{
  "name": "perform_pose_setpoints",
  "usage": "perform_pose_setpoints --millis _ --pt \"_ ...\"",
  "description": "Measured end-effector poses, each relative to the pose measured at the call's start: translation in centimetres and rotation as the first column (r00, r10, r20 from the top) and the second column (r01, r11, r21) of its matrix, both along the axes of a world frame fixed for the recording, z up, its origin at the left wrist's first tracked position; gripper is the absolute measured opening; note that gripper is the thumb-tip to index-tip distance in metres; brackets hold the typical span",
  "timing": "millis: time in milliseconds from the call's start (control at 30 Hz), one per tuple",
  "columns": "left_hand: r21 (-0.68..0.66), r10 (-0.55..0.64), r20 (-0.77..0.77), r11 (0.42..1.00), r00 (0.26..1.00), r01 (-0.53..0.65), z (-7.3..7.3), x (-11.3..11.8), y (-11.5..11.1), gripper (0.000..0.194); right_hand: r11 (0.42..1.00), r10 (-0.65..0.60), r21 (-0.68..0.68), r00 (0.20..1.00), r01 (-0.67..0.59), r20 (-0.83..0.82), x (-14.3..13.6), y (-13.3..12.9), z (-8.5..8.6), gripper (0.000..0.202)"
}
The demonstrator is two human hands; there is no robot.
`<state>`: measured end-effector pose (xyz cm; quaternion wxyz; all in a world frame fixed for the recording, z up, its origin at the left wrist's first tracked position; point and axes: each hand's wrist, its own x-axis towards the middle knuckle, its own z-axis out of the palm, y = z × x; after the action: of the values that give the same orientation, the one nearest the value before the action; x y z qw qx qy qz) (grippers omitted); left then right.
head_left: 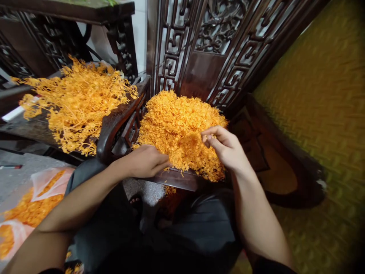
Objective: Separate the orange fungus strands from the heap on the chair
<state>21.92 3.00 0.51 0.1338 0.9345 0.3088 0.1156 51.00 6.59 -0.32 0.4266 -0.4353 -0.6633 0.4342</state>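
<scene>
A large heap of frilly orange sprigs [176, 118], perhaps artificial flowers, covers the seat of a dark carved wooden chair [182, 179]. My left hand [148, 161] is closed at the near left edge of the heap, low over the seat's front edge. Its fingertips are turned away, so what they hold, if anything, is hidden. Over the right side of the heap, my right hand [224, 146] pinches thumb and forefinger together. A blurred orange sprig [194, 141] shows at those fingertips, against the heap of the same colour.
To the left, a looser pile of long-stemmed orange sprigs [82, 102] lies on a dark wooden surface beyond the chair's armrest [110, 127]. Plastic bags [53, 179] with more orange pieces sit on the floor. A carved wooden panel [207, 72] stands behind; a yellow-green textured surface [319, 95] is at right.
</scene>
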Motion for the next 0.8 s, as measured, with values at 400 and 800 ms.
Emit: perform_pose_setpoints --millis 400,800 --pt "0.276 -0.049 -0.136 0.957 0.989 0.086 -1.0 0.3 -0.8 0.038 0.906 0.394 0.023 0.861 -0.423 0.321 -6.6 -3.0 0.1 0.029" --pt "0.374 0.009 -0.055 0.927 0.998 0.013 -1.4 -0.3 -0.7 0.040 0.821 -0.560 -0.078 0.773 0.565 -0.297 7.4 8.0 -4.7 0.033"
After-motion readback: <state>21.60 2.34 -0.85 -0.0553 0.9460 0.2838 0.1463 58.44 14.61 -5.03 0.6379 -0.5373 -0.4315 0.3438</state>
